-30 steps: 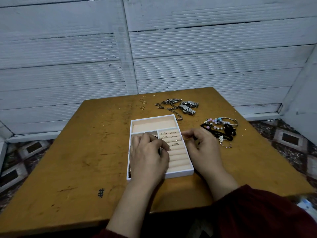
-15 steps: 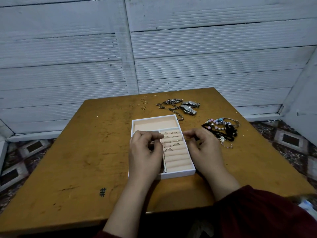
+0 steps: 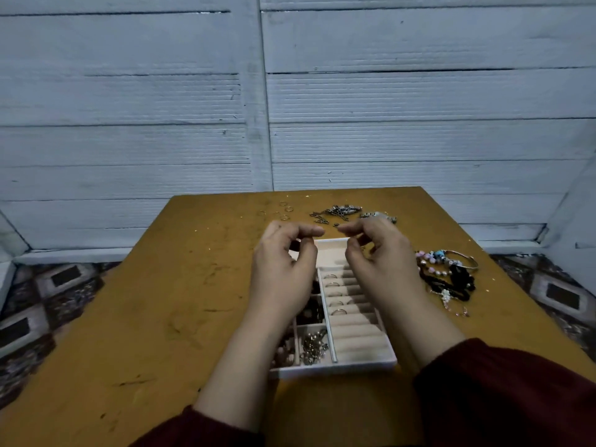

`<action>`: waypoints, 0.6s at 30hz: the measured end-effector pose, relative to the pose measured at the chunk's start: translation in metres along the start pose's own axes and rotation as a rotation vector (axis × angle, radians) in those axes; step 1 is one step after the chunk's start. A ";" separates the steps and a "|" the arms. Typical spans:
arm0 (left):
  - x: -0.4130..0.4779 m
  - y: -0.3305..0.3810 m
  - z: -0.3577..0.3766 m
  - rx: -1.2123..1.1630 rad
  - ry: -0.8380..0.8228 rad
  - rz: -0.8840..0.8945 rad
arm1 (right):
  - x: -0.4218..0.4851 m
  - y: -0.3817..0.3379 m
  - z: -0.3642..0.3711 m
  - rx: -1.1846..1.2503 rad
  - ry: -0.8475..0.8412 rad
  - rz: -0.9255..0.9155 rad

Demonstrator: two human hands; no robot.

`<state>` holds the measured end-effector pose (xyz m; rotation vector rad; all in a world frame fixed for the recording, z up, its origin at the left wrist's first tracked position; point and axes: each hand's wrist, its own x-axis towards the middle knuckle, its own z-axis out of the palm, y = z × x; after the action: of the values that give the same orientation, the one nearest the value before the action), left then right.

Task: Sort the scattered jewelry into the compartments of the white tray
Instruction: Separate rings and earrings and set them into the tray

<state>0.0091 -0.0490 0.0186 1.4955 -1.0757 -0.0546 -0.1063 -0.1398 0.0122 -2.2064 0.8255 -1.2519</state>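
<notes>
Curled fingers of the left hand and right hand hover over the tray's far end, tips nearly meeting; I cannot tell whether they pinch anything tiny. Everything lies on the wooden table. The white tray sits between the forearms, probably for easy reach. Beaded bracelets wait to its right, with chains and loose rings beyond. Slotted rings stand in its padded rows.

one head-worn view looks forward and down, close over the table toward the wall.
</notes>
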 end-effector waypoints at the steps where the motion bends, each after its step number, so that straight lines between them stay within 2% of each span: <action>1: 0.009 -0.002 -0.001 0.003 0.008 0.014 | 0.009 -0.001 0.004 -0.001 -0.012 -0.020; 7: 0.057 -0.039 -0.009 0.036 0.050 -0.009 | 0.060 0.001 0.034 -0.081 -0.121 -0.024; 12: 0.093 -0.084 -0.007 0.028 0.071 -0.111 | 0.093 0.018 0.068 -0.168 -0.244 -0.006; 18: 0.124 -0.142 -0.005 0.092 0.093 -0.189 | 0.125 0.040 0.105 -0.262 -0.376 0.105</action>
<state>0.1639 -0.1467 -0.0280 1.6631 -0.8698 -0.0676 0.0251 -0.2443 0.0107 -2.4598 0.9762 -0.6769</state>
